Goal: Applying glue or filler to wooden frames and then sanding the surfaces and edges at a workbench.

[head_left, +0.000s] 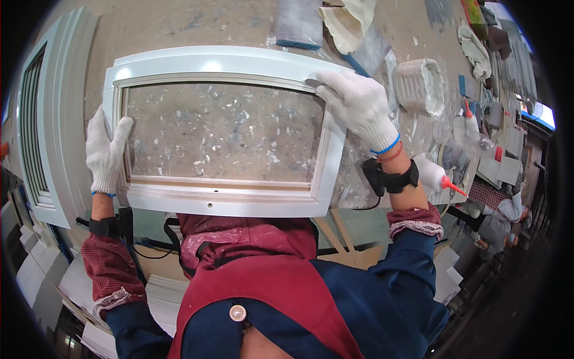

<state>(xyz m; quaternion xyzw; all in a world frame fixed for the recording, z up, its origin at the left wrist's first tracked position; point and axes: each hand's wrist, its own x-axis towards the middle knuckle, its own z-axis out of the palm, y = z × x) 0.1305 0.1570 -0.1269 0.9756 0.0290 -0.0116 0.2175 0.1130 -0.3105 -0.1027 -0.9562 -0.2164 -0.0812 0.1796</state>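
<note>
A white rectangular frame (pixel 257 207) with an open middle lies on the speckled workbench in front of me. My left hand (pixel 105 148), in a white knit glove, grips its left side, thumb on the face and fingers at the outer edge. At the far right corner, my gloved right hand (pixel 357 106) is pressed onto the frame with its fingers together. A thin dark edge shows under those fingertips; what it belongs to is mostly hidden.
More white frames stand stacked (pixel 58 119) at the left. Beyond the frame are a grey block (pixel 299 23) and a cream cloth (pixel 348 27). On the right sit a white ribbed roll (pixel 420 87) and a white squeeze bottle with a red nozzle (pixel 429 173). Another person (pixel 499 215) is farther right.
</note>
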